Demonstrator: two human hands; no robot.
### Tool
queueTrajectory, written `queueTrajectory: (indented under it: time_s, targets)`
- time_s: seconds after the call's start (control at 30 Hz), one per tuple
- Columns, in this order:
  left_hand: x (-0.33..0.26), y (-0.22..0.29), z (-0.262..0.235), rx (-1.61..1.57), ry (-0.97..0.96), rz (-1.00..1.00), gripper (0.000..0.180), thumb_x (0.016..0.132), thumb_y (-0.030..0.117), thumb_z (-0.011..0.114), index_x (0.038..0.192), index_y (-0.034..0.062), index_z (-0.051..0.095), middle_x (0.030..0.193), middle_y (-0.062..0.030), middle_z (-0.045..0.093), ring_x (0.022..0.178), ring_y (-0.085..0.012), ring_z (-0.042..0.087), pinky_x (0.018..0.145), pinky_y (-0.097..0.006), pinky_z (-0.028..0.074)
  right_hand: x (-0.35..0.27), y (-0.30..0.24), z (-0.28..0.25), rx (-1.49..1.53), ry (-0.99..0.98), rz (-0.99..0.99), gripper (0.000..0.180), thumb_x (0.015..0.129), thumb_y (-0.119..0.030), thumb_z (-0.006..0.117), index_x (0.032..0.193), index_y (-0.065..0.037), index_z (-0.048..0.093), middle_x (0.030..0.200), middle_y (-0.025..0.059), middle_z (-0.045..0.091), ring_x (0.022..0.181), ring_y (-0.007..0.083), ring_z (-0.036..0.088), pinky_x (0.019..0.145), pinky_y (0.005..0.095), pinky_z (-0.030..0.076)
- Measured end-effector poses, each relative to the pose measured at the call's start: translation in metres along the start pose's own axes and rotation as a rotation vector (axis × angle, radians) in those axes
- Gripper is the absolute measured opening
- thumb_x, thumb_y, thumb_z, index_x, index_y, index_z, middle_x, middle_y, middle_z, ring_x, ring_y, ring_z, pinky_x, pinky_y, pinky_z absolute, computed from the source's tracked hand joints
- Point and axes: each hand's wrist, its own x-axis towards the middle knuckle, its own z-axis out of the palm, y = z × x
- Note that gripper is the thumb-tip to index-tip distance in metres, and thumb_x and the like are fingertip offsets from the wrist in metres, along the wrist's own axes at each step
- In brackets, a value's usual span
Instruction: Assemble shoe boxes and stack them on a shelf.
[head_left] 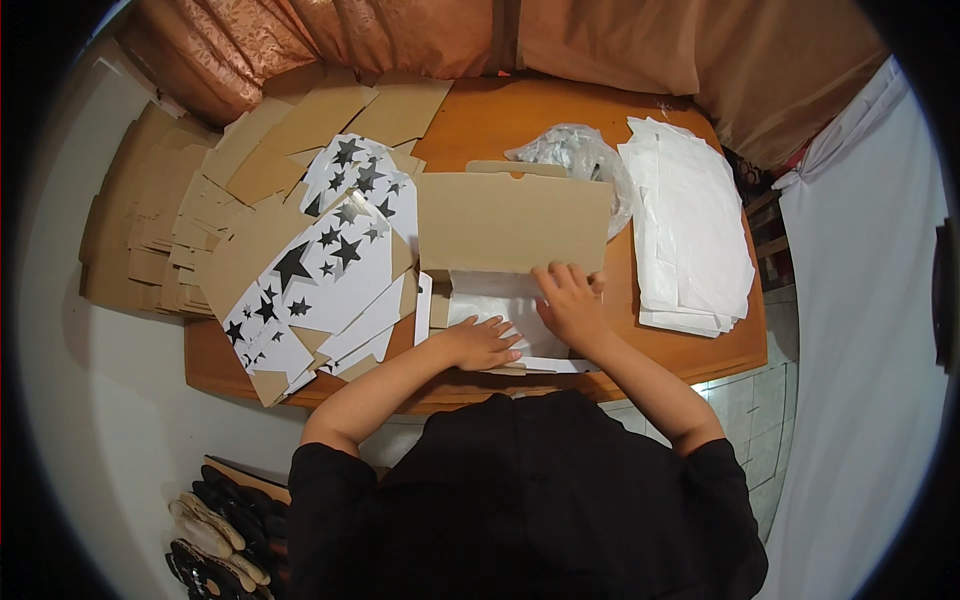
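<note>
A wooden table (640,105) spread across the view. On its left lay a broad pile of brown cardboard (160,235), and overlapping that, white flat boxes (345,290) printed with black stars. To the right sat a stack of white paper (690,225). Between them, at the table's near edge, stood the box in work (513,220), its brown lid raised and its front toward the person. Behind the lid, toward the right, was a clear plastic bag (575,155); its contents were hard to make out. White lining paper (480,300) lay in the box.

The left hand (483,343) lay palm down at the near wall, fingers spread, gripping nothing. The right hand (570,300) was at the box's right end, fingers loosely bent; whether it pinched anything could not be told.

The step in hand seemed to be settling the lining; the next move called for smoothing it into the corners, clear of the lid.
</note>
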Motion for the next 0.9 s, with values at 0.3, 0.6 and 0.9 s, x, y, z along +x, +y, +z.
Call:
queueTrajectory:
  time_s: [0.3, 0.6, 0.9]
  targets:
    - [-0.008, 0.007, 0.002, 0.037, 0.113, 0.015, 0.067, 0.093, 0.059, 0.018, 0.141, 0.0145, 0.033, 0.146, -0.0164, 0.027, 0.137, -0.0323, 0.020, 0.108, -0.053, 0.018, -0.006, 0.008, 0.003, 0.028, 0.034, -0.118, 0.011, 0.072, -0.011, 0.059, 0.083, -0.014, 0.061, 0.087, 0.0016, 0.056, 0.091, 0.0177, 0.053, 0.088, 0.0479, 0.028]
    - [-0.069, 0.054, -0.073, 0.162, -0.044, -0.147, 0.044, 0.091, 0.044, 0.043, 0.112, 0.0080, 0.056, 0.110, -0.0134, 0.058, 0.109, -0.0303, 0.052, 0.090, -0.038, 0.040, -0.023, 0.010, 0.019, 0.149, -0.486, -0.354, 0.013, 0.073, -0.013, 0.060, 0.086, -0.010, 0.063, 0.098, 0.0031, 0.061, 0.098, 0.0228, 0.060, 0.092, 0.0484, 0.041]
    - [-0.028, 0.030, -0.004, 0.059, 0.317, -0.102, 0.064, 0.091, 0.056, 0.034, 0.136, 0.0110, 0.040, 0.139, -0.0173, 0.039, 0.129, -0.0306, 0.035, 0.103, -0.049, 0.027, -0.006, 0.016, 0.000, 0.383, -0.770, -0.163, 0.021, 0.080, -0.021, 0.057, 0.098, -0.011, 0.064, 0.103, 0.0064, 0.064, 0.095, 0.0267, 0.061, 0.095, 0.0490, 0.037]
